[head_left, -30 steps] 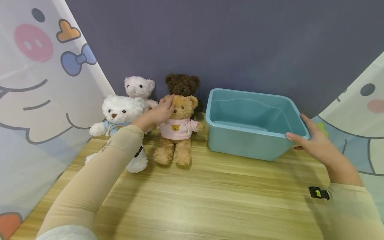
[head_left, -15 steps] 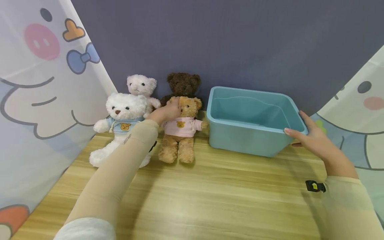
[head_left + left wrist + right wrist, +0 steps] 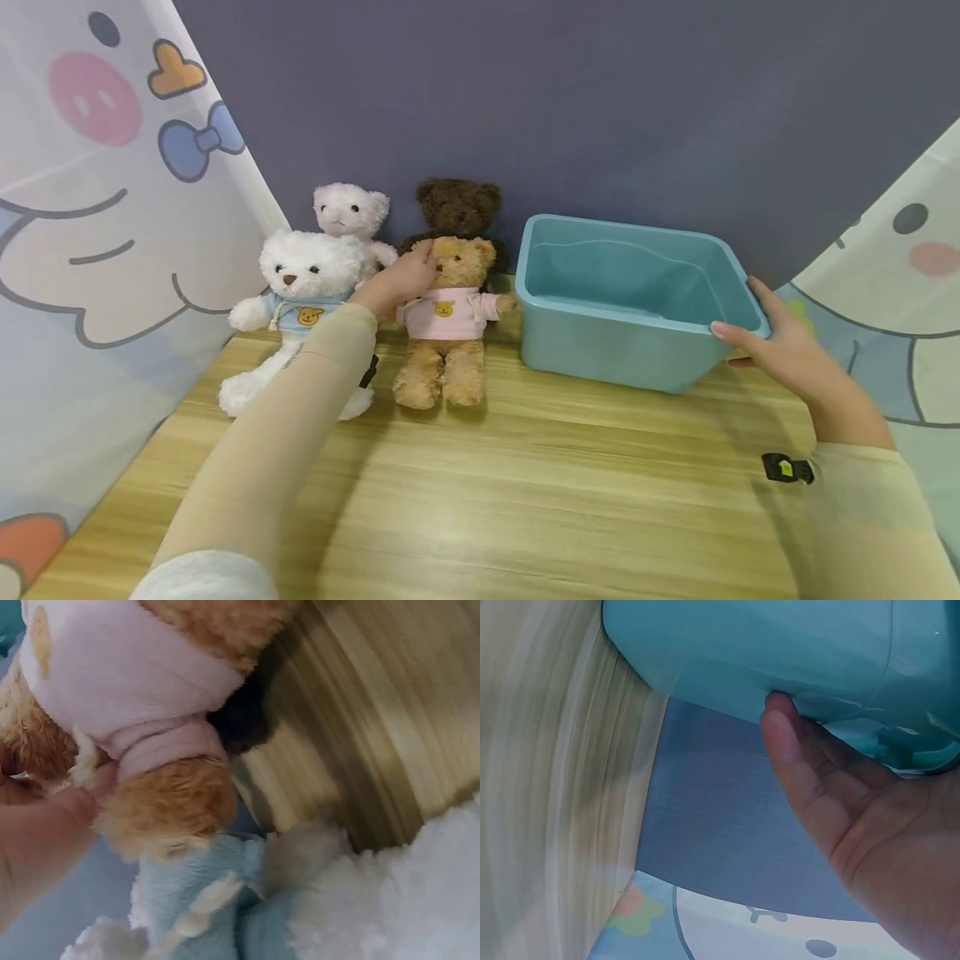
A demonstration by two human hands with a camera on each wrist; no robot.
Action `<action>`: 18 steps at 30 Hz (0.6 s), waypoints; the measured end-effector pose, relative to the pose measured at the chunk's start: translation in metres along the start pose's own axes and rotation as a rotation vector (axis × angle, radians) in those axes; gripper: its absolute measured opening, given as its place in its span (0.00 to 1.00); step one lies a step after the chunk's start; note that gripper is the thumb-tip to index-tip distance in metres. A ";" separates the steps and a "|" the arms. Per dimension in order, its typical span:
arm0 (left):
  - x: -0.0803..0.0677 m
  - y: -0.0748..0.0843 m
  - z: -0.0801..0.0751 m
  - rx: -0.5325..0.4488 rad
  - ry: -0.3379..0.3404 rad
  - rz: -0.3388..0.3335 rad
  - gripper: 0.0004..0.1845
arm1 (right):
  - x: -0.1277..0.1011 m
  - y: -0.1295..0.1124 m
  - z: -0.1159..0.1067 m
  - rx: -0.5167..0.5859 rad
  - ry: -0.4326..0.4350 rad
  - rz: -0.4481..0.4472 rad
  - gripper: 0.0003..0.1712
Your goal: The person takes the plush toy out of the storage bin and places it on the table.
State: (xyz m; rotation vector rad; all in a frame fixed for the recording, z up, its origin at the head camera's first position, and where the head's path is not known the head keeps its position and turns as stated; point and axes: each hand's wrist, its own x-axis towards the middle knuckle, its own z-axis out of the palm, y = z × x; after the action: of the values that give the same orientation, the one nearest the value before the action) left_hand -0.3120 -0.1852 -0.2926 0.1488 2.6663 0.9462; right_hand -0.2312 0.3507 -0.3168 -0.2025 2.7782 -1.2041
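A white bear (image 3: 303,287) in a pale blue top sits on the wooden desk (image 3: 525,492), legs stretched forward. Just behind it a smaller pinkish-white bear (image 3: 348,212) leans at the grey wall (image 3: 600,108), with a dark brown bear (image 3: 457,204) beside it. Cartoon-printed curtains hang at the left (image 3: 97,208) and the right (image 3: 915,275) edges of the desk.

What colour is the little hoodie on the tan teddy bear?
Pale pink hoodie, with a small yellow bear badge; clearest in the head view.
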 end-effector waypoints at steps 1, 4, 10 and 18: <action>-0.001 0.002 0.000 -0.010 0.023 0.014 0.35 | -0.002 0.000 0.000 0.005 0.001 -0.002 0.60; -0.007 0.013 -0.001 0.033 0.081 0.063 0.36 | -0.010 0.002 -0.002 -0.025 0.019 -0.006 0.60; -0.035 0.049 -0.011 0.094 0.065 0.109 0.42 | -0.037 -0.001 -0.004 -0.190 0.087 -0.014 0.61; -0.090 0.067 -0.011 0.345 0.038 0.098 0.46 | -0.049 -0.023 0.010 -0.244 0.027 0.038 0.64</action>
State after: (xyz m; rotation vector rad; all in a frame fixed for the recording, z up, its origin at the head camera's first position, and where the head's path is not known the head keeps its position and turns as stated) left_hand -0.2304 -0.1575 -0.2196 0.3419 2.8588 0.5110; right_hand -0.1798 0.3361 -0.3049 -0.1529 2.9333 -0.8633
